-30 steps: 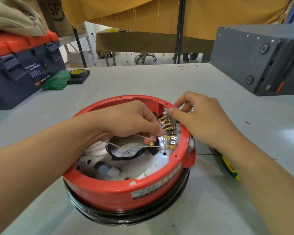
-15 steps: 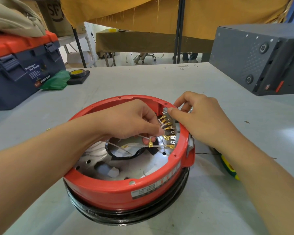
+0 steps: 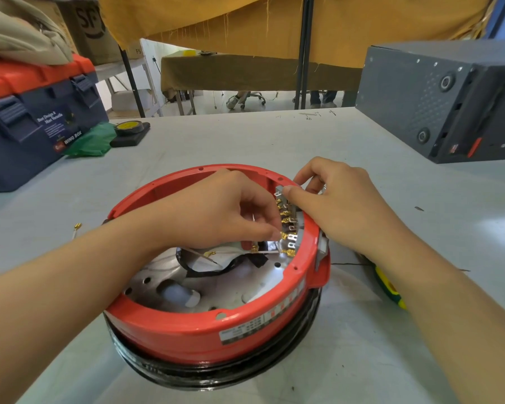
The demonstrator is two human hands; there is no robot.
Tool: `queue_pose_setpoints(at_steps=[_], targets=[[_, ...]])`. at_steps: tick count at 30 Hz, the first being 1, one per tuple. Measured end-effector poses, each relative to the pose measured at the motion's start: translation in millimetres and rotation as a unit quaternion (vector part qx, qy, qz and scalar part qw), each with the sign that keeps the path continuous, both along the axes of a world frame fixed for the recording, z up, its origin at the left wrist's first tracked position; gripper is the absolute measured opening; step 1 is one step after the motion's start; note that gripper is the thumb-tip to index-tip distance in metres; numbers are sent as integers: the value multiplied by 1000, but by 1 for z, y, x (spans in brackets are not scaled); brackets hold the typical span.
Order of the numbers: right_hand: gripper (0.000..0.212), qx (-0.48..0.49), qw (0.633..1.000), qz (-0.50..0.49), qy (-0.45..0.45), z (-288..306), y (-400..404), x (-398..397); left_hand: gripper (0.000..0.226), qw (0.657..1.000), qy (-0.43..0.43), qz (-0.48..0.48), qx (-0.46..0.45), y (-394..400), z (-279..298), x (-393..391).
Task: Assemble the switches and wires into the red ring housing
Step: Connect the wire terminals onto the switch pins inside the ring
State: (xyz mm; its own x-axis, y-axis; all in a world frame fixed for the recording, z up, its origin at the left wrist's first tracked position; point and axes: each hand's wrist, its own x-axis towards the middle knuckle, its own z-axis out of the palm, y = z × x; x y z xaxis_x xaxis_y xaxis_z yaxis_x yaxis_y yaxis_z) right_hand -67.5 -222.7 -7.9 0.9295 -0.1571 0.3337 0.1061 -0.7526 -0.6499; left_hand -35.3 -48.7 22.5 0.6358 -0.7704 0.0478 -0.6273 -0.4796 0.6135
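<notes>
Here we see the red ring (image 3: 204,330) mid-counter (image 3: 362,345), near us. Left hand (image 3: 216,211) reaches inside, grip pinching a gold terminal (image 3: 283,235) at the switch block (image 3: 292,223) on the right inner wall. Right hand (image 3: 338,205) pinches the block's top over the rim.

A glossy red ring housing (image 3: 187,336) sits on a black base ring (image 3: 216,377), its floor silver metal pierced with dark holes. Just beside the left hand (image 3: 216,211), gold terminals (image 3: 285,236) tip white wires (image 3: 268,251). Under the right hand (image 3: 341,205), grey switches (image 3: 292,217). Beyond, a navy toolbox (image 3: 27,141) with orange-red lid, green cloth (image 3: 91,141), dark grey case (image 3: 438,100).
</notes>
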Motion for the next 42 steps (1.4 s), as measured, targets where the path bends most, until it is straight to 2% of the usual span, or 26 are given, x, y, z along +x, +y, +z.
queue_pose_setpoints(at_steps=[15,31,42], targets=[[21,2,1000,5,-6,0,0,-1,7,994,-108,-12,-9,-2,-2,-4],[22,2,1000,8,-1,0,0,-1,9,989,-146,-16,12,-4,-2,-8],[21,-1,1000,7,1,0,0,-1,11,990,-142,-9,17,-5,-1,-10]])
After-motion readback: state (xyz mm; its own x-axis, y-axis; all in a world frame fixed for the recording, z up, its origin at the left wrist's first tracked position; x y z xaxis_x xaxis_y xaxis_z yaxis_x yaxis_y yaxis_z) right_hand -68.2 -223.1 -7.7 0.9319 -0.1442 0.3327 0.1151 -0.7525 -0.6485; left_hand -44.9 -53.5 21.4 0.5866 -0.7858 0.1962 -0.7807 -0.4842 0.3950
